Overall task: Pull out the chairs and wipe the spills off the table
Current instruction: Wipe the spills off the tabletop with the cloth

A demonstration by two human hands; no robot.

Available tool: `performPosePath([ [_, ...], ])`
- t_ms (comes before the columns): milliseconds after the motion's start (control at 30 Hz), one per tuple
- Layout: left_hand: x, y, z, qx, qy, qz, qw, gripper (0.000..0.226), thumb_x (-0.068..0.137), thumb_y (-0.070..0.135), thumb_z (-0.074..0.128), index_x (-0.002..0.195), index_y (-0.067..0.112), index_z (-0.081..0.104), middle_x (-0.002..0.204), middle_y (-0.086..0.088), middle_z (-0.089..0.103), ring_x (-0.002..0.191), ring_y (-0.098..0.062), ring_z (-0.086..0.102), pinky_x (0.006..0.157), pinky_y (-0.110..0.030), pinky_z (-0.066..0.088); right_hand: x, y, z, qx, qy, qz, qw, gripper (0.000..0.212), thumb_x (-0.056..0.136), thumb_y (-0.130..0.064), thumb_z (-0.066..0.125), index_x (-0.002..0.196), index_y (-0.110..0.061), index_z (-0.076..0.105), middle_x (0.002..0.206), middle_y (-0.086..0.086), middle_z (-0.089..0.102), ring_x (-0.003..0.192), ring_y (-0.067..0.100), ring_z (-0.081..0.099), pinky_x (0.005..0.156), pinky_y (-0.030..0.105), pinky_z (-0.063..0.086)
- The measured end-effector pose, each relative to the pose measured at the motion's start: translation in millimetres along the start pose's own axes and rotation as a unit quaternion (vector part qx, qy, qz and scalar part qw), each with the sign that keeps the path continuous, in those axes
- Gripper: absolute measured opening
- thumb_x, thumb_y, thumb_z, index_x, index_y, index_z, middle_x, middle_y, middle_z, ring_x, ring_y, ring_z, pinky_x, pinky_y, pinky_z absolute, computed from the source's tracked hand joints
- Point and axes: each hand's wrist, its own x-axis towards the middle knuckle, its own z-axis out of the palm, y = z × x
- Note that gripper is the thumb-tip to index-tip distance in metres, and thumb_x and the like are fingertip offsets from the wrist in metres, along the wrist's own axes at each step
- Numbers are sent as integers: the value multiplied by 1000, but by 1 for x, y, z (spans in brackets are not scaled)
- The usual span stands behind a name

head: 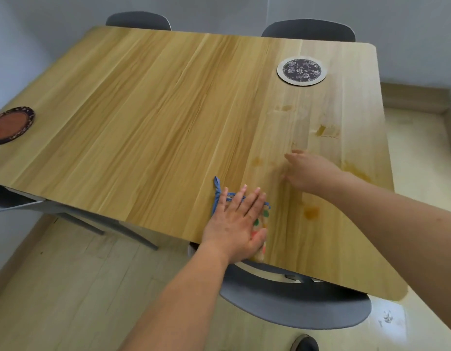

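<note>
1. Head view: the light wooden desk (143, 110) carries several amber spills toward its right end: a round blot (311, 212) near the front edge, a streak (356, 171) by the right edge, a smeared patch (327, 130) farther back, and a small faint spot (257, 161).
2. A cloth (261, 224) with blue trim and coloured print lies on the desk at the near edge, mostly hidden under the left hand (236, 224); its blue loop (217, 184) sticks out beyond the fingers.
3. The left grip is spread flat, fingers straight, palm pressing the cloth down.
4. The right hand (309, 171) reaches over the stained area with its grip open and fingers extended; it holds nothing, and it is blurred.
5. A grey chair (295, 302) sits tucked under the near edge, with two more chair backs (308, 30) at the far side.
6. A floral coaster (302, 70) and a reddish one (10, 125) lie on the desk.
</note>
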Motion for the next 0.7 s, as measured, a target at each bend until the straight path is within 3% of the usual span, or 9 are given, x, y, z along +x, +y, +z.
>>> performPosePath([
  [167,12,31,-1,-17,6,0,1000,75,98,59,14,154,24,-20,162,7,-25,147,-18,-29,116,-54,-20,14,39,-6,-37,-18,52,998,63,86,-46,61,135,-11,47,126,8,51,119,31,52,99,41,46],
  [333,31,29,-6,-7,-8,-5,1000,76,96,62,14,153,27,-22,161,7,-28,145,-18,-33,116,-55,-18,23,58,-5,-65,-54,67,994,84,75,-66,65,134,-9,48,130,9,47,119,29,51,99,42,46],
  [567,77,28,-17,-4,-9,-31,999,75,96,63,14,154,29,-21,161,8,-28,144,-17,-36,116,-54,-18,32,61,-17,-139,-78,22,987,76,73,-71,63,124,-15,58,121,6,48,108,24,56,88,36,51],
  [700,98,22,-24,2,-8,-38,999,75,95,63,15,153,31,-21,161,8,-27,144,-17,-35,117,-54,-17,48,69,-34,-137,-79,-9,987,61,79,-62,64,116,-13,62,108,5,57,103,24,59,78,32,49],
])
